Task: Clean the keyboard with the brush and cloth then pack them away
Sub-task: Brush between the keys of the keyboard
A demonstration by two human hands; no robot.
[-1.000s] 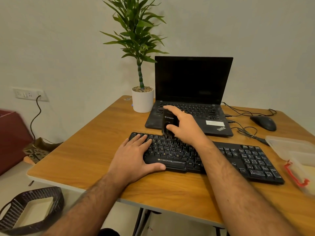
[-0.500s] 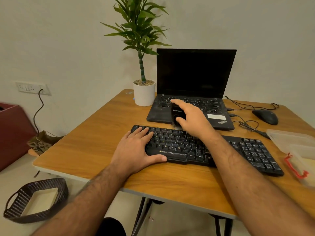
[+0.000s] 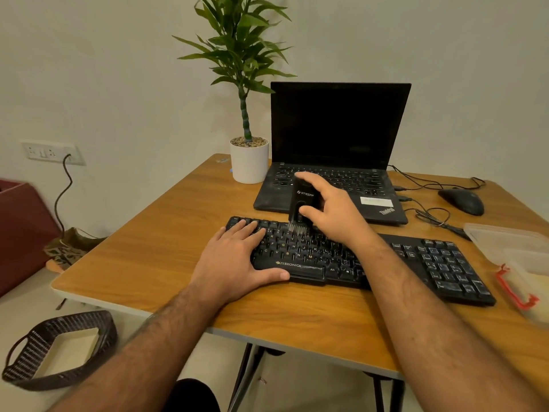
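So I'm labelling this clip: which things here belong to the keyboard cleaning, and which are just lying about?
In the job:
- keyboard, steadied by the left hand
- brush, gripped by the right hand
- plastic container, possibly for packing away

Lying about:
- laptop
- mouse
- potted plant
- basket on the floor

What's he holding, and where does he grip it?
The right hand grips the brush by its black body; the bristles point down.

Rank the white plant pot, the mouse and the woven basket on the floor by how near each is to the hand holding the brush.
From the right hand:
1. White plant pot, behind and to its left on the table.
2. Mouse, far right on the table.
3. Woven basket, down on the floor, far left.
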